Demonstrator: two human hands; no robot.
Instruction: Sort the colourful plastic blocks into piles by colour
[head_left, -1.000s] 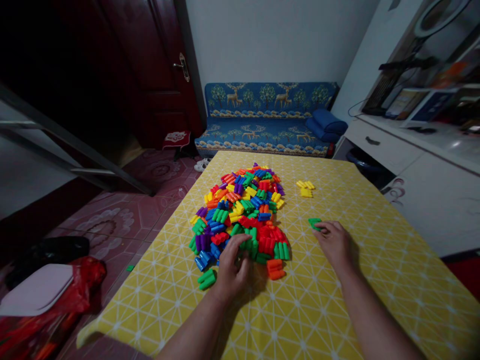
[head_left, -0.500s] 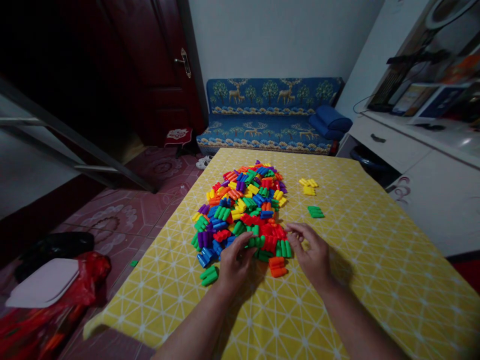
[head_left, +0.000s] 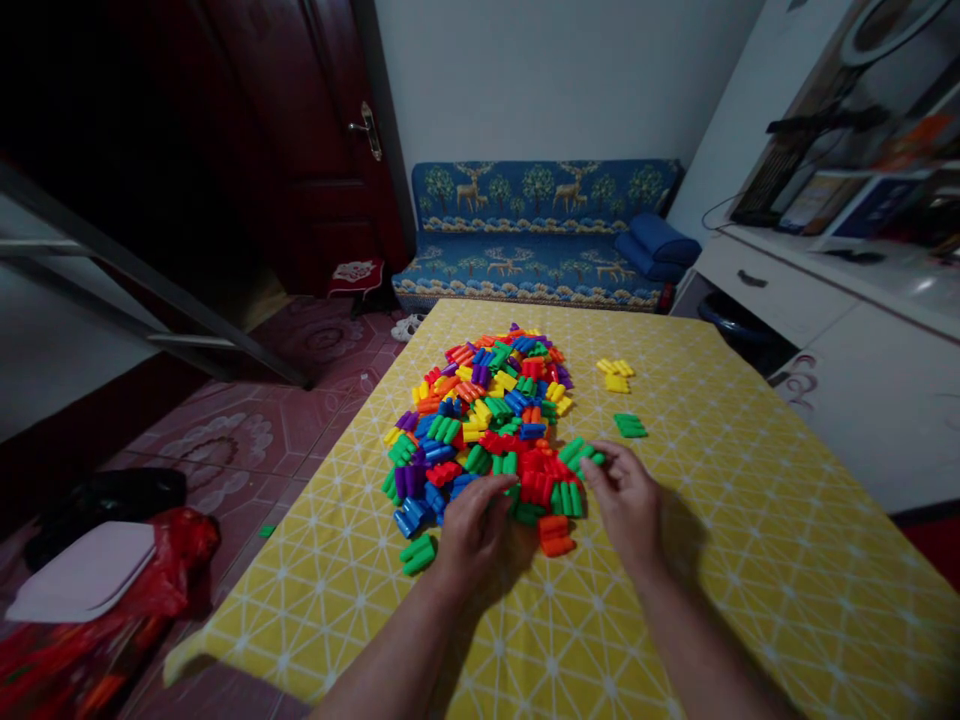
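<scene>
A heap of small ribbed plastic blocks [head_left: 480, 410] in red, green, blue, yellow, orange and purple lies on the yellow patterned tablecloth [head_left: 675, 560]. My right hand [head_left: 626, 500] pinches a green block [head_left: 579, 452] at the heap's near right edge. My left hand [head_left: 469, 525] rests with curled fingers on the heap's near edge, touching green and red blocks. A lone green block [head_left: 630, 425] lies to the right of the heap, with a small group of yellow blocks [head_left: 616, 374] beyond it.
A blue patterned sofa [head_left: 532, 235] stands past the table's far edge. White cabinets [head_left: 847, 350] run along the right. On the floor at left lie a red bag [head_left: 169, 570], a pale flat lid [head_left: 90, 575] and one stray green block [head_left: 267, 530].
My right hand left a green block on the cloth at the right, came back to the heap and picked up another green block. My left hand stayed at the heap's near edge.
</scene>
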